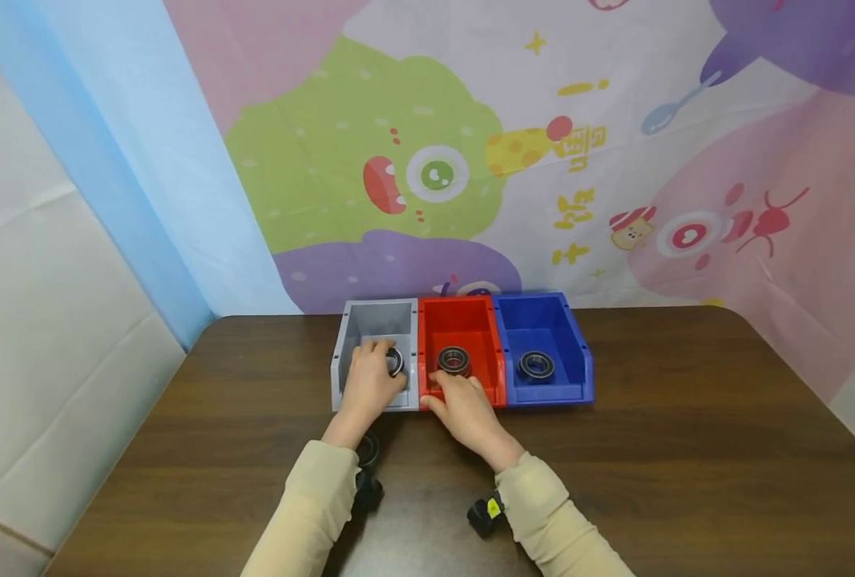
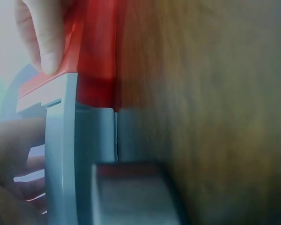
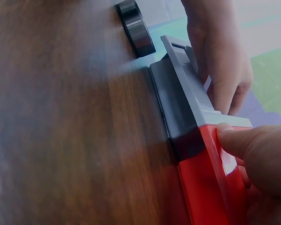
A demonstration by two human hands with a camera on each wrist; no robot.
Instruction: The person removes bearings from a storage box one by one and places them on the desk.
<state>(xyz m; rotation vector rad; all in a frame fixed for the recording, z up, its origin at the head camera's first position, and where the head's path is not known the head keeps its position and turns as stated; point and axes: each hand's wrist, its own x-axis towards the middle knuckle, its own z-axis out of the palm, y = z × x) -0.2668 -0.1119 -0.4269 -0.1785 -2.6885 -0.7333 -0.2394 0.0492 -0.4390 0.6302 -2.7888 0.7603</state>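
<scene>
My left hand (image 1: 372,378) reaches into the grey bin (image 1: 382,317), its thumb and fingers pinching a ball bearing (image 1: 397,360) that is partly hidden by the hand. At the front left corner of the red bin (image 1: 459,319), my right hand (image 1: 468,410) grips the rim. Its thumb (image 3: 234,140) lies on the outside of the red front lip, and the fingers go over into the bin. Just beyond those fingers a second bearing (image 1: 453,352) lies flat on the red floor.
To the right, the blue bin (image 1: 535,314) holds another bearing (image 1: 537,377). The bins stand side by side near the patterned backdrop (image 1: 369,160). One more bearing (image 1: 369,449) stands on the brown table (image 1: 658,449), partly behind my left wrist.
</scene>
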